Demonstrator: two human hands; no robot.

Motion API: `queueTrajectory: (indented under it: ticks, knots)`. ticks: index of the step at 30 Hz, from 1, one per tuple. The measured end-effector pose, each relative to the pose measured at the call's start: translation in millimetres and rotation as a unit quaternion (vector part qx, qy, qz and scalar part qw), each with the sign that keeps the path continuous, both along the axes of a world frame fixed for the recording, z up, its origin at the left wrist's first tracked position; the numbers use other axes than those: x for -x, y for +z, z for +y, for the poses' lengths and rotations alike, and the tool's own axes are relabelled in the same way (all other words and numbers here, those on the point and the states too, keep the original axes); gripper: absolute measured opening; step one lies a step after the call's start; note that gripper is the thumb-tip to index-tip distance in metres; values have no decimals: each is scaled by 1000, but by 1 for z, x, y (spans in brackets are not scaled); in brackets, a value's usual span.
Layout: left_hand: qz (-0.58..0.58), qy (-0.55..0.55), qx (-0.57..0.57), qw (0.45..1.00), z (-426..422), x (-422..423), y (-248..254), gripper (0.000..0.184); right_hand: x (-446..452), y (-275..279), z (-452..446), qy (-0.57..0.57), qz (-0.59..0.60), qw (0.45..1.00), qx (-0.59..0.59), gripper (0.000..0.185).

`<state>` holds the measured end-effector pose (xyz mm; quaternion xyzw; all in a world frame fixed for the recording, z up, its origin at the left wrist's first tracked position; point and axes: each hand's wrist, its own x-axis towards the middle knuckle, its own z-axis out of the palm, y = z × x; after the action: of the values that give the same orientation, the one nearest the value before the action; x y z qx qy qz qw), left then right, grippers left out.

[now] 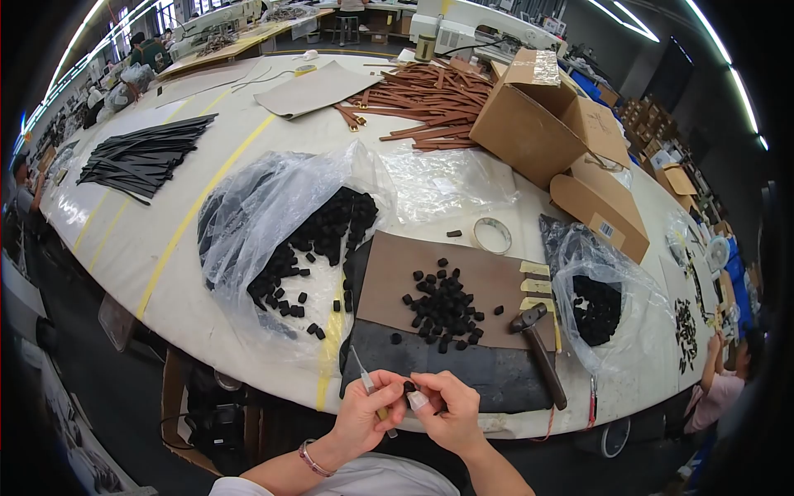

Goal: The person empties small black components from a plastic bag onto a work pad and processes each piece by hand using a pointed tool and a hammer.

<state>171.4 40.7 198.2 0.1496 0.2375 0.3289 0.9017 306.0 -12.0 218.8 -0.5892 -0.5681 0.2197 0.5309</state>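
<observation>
My left hand point(370, 407) is closed around a thin pointed tool point(364, 376) with a pale body; its tip points up and away from me. A small black piece point(408, 386) is pinched between the fingertips of both hands. My right hand point(445, 407) is closed, with a white wrap point(417, 400) on one finger. Just beyond my hands, a pile of similar small black pieces point(442, 310) lies on a brown sheet point(389, 285), which rests on a dark mat point(496, 380). A hammer point(542, 360) lies at the right of the mat.
Clear plastic bags of black pieces stand left point(248, 215) and right point(591, 310). Behind are a tape roll point(493, 236), brown straps point(438, 95), a cardboard box point(529, 124) and black strips point(149, 153). Another person point(728, 372) works at the far right edge.
</observation>
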Motion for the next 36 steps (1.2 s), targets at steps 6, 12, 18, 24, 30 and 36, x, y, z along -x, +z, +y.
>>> queueTrajectory:
  ticks: [6, 12, 18, 24, 30, 36]
  knots:
    - [19, 0, -39, 999, 0, 2, 3, 9, -4, -4, -2, 22, -18, 999, -42, 19]
    - [-82, -37, 50, 995, 7, 6, -4, 9, -12, 16, -10, 111, -1, 988, 108, 32]
    - [-130, -61, 104, 984, 7, 5, -3, 12, -7, 23, -12, 49, -133, 983, 119, 27]
    - [-130, -63, 114, 983, 9, 5, -6, 16, -11, 20, -9, 81, -162, 981, 64, 18]
    - [-127, -74, 85, 985, 10, 3, -5, 15, -9, 19, -2, 68, -50, 995, 54, 26]
    - [-19, -33, -45, 998, 8, 0, 3, 10, -6, 7, -8, 50, 44, 992, 107, 26]
